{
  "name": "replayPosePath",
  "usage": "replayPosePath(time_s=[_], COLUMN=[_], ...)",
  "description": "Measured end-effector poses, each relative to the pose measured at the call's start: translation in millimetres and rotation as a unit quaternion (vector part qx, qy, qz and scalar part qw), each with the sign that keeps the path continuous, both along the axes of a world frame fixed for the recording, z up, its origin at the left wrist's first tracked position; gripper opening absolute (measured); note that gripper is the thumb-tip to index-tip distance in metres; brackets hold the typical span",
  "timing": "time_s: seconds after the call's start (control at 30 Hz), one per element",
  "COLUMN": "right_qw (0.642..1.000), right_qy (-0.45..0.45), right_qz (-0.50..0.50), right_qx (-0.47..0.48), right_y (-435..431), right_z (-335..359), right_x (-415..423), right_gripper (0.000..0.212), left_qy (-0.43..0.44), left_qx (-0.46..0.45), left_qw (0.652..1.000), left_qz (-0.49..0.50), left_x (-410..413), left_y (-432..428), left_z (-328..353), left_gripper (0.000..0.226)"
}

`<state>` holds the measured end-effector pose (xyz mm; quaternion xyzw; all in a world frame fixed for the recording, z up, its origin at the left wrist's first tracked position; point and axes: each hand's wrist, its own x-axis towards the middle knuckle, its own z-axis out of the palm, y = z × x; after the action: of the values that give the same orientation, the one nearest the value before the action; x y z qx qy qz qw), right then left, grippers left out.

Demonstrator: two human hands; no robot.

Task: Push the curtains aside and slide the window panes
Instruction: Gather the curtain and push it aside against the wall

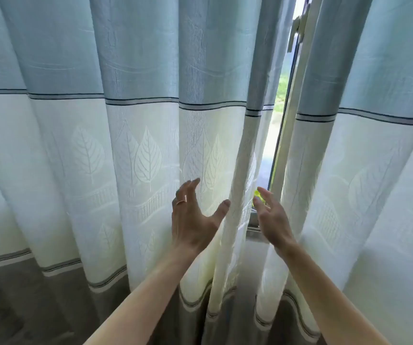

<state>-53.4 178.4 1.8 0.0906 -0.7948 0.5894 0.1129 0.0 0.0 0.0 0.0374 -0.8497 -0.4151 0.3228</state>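
Note:
Two curtains hang closed in front of me, blue on top, white with leaf patterns below, grey at the hem. The left curtain [130, 145] and the right curtain [364, 150] meet at a narrow gap. Through the gap I see a white window frame [297, 95] with a handle [298, 26] and greenery outside. My left hand [195, 217] is open, fingers spread, just before the left curtain's inner edge, thumb close to the fold. My right hand [271, 217] is open too, reaching into the gap beside the right curtain's edge. Neither hand grips fabric.
A grey window sill [254, 232] shows low in the gap, with a small yellow-green object [257, 195] behind my right fingertips. The curtains cover the rest of the window across the whole view.

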Motion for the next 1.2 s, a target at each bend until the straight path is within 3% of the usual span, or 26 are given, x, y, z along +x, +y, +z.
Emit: replayPosePath(time_s=[0.17,0.33,0.47,0.6,0.73,0.93,1.03,1.2], right_qw=[0.999,0.992,0.979,0.965,0.957,0.934,0.929,0.913], right_qy=[0.015,0.007,0.03,0.066,0.062,0.057,0.066,0.073], right_qz=[0.017,0.115,0.184,0.231,0.265,0.328,0.343,0.394], right_qx=[-0.025,-0.051,-0.079,-0.102,-0.103,-0.131,-0.118,-0.079], right_y=[-1,-11,-35,-73,-113,-180,-221,-299], right_z=[9,28,44,63,77,84,89,102], right_x=[-56,-108,-131,-146,-150,-156,-158,-156], right_gripper=[0.055,0.06,0.051,0.009,0.019,0.026,0.03,0.03], left_qy=[0.114,0.187,0.199,0.167,0.188,0.255,0.222,0.193], left_qx=[-0.035,-0.012,-0.002,-0.001,-0.029,-0.101,-0.049,0.028], left_qw=[0.99,0.972,0.964,0.966,0.952,0.882,0.89,0.903], left_qz=[0.076,0.143,0.174,0.196,0.239,0.382,0.395,0.382], left_x=[-41,-77,-90,-96,-95,-95,-93,-87], left_y=[35,27,7,-14,-28,-81,-118,-195], left_z=[34,53,60,69,87,113,117,129], left_gripper=[0.111,0.09,0.083,0.076,0.07,0.075,0.092,0.099])
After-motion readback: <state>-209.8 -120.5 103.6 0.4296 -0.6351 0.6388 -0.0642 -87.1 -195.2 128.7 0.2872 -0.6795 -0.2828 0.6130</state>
